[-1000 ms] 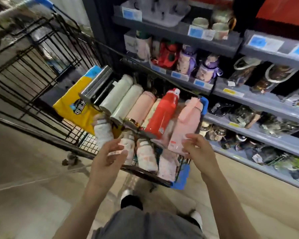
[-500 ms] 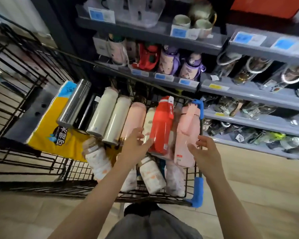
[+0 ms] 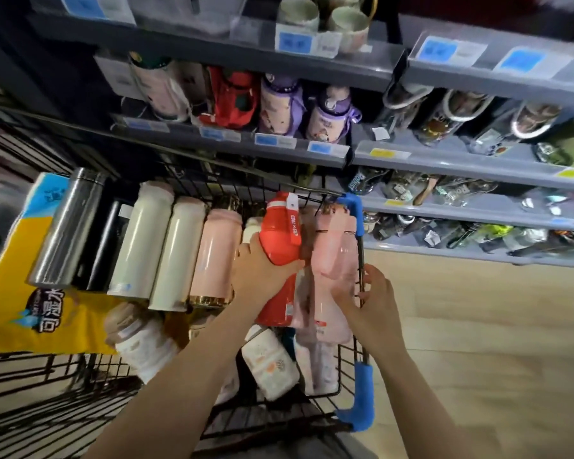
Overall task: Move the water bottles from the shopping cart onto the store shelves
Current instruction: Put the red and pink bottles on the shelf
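I am picking up a bottle. My left hand point(image 3: 262, 270) wraps its fingers around the red bottle point(image 3: 279, 246) in the cart point(image 3: 355, 352). My right hand point(image 3: 371, 299) pinches the pink bottle point(image 3: 332, 260) beside it. Next I lift them to the shelf point(image 3: 444, 164) above my fingers.

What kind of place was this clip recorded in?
Most likely a retail store aisle: grey tiered shelves carry blue price labels and rows of drinkware, and a black wire shopping cart full of bottles stands in front.
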The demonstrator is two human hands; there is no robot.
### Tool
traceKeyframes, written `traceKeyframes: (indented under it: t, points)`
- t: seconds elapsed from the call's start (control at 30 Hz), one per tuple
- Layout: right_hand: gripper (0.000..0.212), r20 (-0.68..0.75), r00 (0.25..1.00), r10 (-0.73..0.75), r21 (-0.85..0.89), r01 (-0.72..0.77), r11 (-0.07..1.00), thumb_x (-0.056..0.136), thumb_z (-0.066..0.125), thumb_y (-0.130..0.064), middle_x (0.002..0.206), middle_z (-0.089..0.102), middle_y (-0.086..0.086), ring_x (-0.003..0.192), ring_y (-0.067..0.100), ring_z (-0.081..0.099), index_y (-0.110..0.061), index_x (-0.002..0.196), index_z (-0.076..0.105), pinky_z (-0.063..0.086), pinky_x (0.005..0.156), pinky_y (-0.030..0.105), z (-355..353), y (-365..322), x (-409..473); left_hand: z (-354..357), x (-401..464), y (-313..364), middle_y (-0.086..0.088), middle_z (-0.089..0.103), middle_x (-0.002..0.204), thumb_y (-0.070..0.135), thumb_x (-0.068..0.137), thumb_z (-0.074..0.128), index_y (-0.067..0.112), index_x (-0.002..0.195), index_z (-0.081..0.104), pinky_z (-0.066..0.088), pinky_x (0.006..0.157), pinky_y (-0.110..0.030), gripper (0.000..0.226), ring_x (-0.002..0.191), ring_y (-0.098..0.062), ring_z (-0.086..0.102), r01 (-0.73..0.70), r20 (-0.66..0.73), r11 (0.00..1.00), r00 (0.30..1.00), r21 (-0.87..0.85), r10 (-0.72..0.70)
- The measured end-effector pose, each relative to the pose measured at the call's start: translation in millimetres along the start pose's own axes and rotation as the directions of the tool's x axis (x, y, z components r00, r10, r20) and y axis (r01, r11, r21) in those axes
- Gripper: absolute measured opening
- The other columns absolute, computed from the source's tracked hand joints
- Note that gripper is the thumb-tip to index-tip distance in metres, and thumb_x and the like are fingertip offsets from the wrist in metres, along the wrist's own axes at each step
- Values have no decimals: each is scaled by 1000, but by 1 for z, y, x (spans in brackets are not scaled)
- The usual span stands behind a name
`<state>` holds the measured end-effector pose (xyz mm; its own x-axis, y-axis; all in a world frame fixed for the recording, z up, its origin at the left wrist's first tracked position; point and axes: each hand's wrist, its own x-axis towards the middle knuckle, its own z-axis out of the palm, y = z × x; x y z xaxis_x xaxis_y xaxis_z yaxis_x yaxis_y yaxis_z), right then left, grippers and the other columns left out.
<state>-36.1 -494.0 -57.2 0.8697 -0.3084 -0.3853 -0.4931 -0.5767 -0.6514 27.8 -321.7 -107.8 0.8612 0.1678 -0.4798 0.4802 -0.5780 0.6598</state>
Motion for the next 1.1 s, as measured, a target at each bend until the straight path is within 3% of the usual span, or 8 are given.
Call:
traceKeyframes:
  t: [0.07, 0.23, 0.33, 0.43, 0.63, 0.77, 0.9, 1.1]
  points:
    - [72, -27, 1000, 11, -17, -11, 1000, 72, 66, -49, 121, 50, 3, 107, 23, 54, -18, 133, 44, 49, 90, 46, 5, -3, 0, -1, 4, -2, -4, 45, 130, 63, 60, 78, 27, 141, 27, 47, 97, -49, 102, 116, -25, 51, -1, 17, 1000, 1000, -18, 2]
    - [70, -151, 988, -10, -162, -15, 987, 76, 74, -36, 121, 49, 8, 113, 27, 47, -11, 134, 42, 41, 97, 45, 18, -7, 6, -15, 5, -12, 2, 56, 118, 66, 46, 78, 29, 131, 43, 53, 89, -45, 99, 103, -18, 59, -16, 110, 981, 993, -196, 38]
    - [85, -230, 972, -45, -335, -35, 941, 69, 77, -50, 125, 50, 13, 114, 33, 46, -4, 132, 43, 39, 95, 43, 32, -13, 17, -28, -4, -25, 2, 59, 117, 51, 54, 85, 29, 131, 45, 54, 88, -43, 89, 102, -16, 61, -41, 126, 958, 989, -284, 80]
    - [106, -293, 956, -24, -458, -118, 881, 62, 75, -64, 140, 42, 16, 124, 38, 43, -3, 140, 36, 40, 98, 48, 47, -15, 22, -44, -11, -41, 2, 62, 114, 58, 49, 83, 33, 126, 50, 55, 85, -43, 87, 99, -14, 64, -57, 82, 955, 993, -292, 84]
    - [115, -383, 923, -29, -429, -151, 890, 57, 82, -59, 141, 41, 28, 127, 46, 43, 4, 141, 35, 32, 104, 60, 76, -3, 24, -74, -28, -64, 5, 58, 114, 59, 49, 81, 35, 122, 51, 56, 84, -43, 82, 96, -11, 63, -84, 65, 961, 992, -263, 105]
    - [110, -408, 912, -38, -404, -143, 904, 61, 82, -50, 147, 35, 25, 135, 42, 35, 4, 142, 32, 21, 112, 59, 80, -1, 25, -79, -39, -70, 9, 56, 115, 60, 46, 77, 38, 122, 49, 54, 86, -40, 84, 96, -6, 61, -71, 66, 962, 994, -265, 91]
    - [105, -439, 898, -27, -351, -143, 925, 66, 81, -43, 149, 32, 24, 140, 39, 29, 6, 144, 29, 11, 116, 55, 86, 1, 28, -81, -48, -72, 11, 56, 113, 62, 44, 74, 53, 109, 45, 54, 84, -37, 72, 94, -4, 61, -62, 63, 961, 995, -270, 82]
    - [99, -418, 907, -45, -331, -106, 938, 68, 79, -38, 149, 34, 23, 142, 38, 25, 5, 143, 30, 11, 117, 53, 85, -3, 20, -85, -53, -74, 10, 56, 115, 60, 48, 78, 37, 124, 49, 54, 84, -35, 85, 96, -5, 60, -114, 22, 956, 992, -272, 124]
